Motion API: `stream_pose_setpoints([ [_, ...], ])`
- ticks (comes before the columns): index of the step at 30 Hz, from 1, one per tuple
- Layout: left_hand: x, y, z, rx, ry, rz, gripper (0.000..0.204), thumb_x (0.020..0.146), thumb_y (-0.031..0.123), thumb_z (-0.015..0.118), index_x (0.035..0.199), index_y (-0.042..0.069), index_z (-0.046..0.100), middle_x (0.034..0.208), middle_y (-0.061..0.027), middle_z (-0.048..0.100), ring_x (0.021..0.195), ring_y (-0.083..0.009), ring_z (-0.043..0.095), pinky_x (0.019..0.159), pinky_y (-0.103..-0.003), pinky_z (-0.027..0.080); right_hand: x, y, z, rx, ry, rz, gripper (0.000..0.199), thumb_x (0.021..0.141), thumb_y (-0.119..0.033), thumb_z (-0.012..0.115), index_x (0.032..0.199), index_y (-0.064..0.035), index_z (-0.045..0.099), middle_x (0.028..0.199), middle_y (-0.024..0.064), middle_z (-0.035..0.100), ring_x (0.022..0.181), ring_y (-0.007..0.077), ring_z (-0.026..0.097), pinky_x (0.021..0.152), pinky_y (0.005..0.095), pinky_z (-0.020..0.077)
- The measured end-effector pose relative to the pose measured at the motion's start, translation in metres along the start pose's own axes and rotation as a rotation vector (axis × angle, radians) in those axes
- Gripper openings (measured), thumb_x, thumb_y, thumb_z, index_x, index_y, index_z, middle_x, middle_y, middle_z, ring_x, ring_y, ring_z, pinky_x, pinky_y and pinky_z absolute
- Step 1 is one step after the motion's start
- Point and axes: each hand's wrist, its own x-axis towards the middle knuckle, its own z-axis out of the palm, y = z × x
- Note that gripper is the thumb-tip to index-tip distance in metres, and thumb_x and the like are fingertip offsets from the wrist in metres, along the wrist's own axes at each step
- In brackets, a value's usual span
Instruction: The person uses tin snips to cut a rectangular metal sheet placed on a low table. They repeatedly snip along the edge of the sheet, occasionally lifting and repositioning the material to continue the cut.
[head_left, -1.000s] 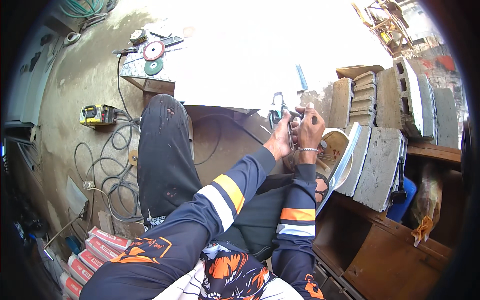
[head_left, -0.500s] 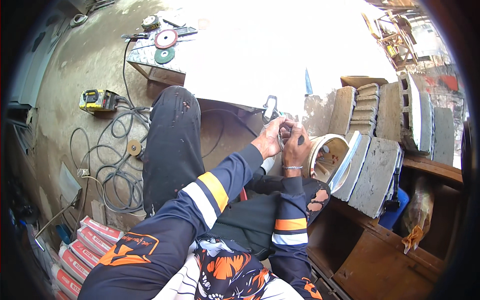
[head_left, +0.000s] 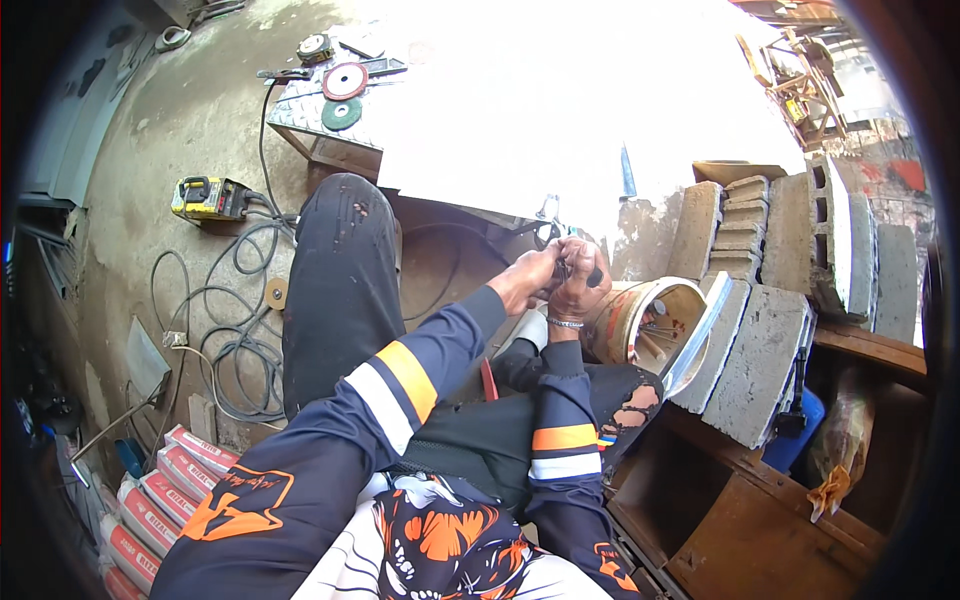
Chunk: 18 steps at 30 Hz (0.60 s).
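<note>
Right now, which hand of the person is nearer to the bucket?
Right. The right hand is just left of the bucket in the picture; the left hand is farther left, with the right hand between.

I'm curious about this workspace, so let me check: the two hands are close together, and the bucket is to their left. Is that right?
Not quite: the left hand and right hand are close together, but the head view shows the bucket to their right, not left.
</note>
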Motion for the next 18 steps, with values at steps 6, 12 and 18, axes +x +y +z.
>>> stream_pose_setpoints([
  [6, -0.003, 0.004, -0.011, 1.082, 0.356, 1.232, 0.055, 0.083, 0.018, 0.070, 0.131, 0.005, 0.046, 0.121, -0.0155, 0.055, 0.117, -0.0361, 0.056, 0.106, -0.048, 0.042, 0.007, 0.013, 0.004, -0.163, 0.162, -0.052, 0.039, 0.095, -0.015, 0.051, 0.058, -0.0040, 0.043, 0.055, 0.0003, 0.044, 0.051, 0.0092, 0.039, 0.050, 0.0258, 0.0318],
  [12, 0.048, -0.016, -0.005, 0.890, 0.234, 1.235, 0.037, 0.083, 0.019, 0.068, 0.115, 0.008, 0.054, 0.116, -0.0078, 0.058, 0.108, -0.0306, 0.062, 0.114, -0.050, 0.039, 0.004, -0.006, 0.004, -0.210, 0.092, 0.011, 0.037, 0.097, -0.024, 0.052, 0.067, -0.0019, 0.051, 0.066, 0.0004, 0.053, 0.063, 0.0087, 0.046, 0.055, 0.0267, 0.0338],
  [18, 0.061, -0.005, 0.007, 0.873, 0.302, 1.388, 0.018, 0.083, 0.018, 0.064, 0.097, 0.009, 0.058, 0.095, -0.0093, 0.059, 0.093, -0.0303, 0.063, 0.098, -0.047, 0.048, 0.014, -0.003, 0.008, -0.086, 0.030, -0.191, 0.045, 0.100, -0.027, 0.052, 0.063, -0.0014, 0.047, 0.061, 0.0020, 0.051, 0.061, 0.0099, 0.044, 0.075, 0.0305, 0.0466],
])
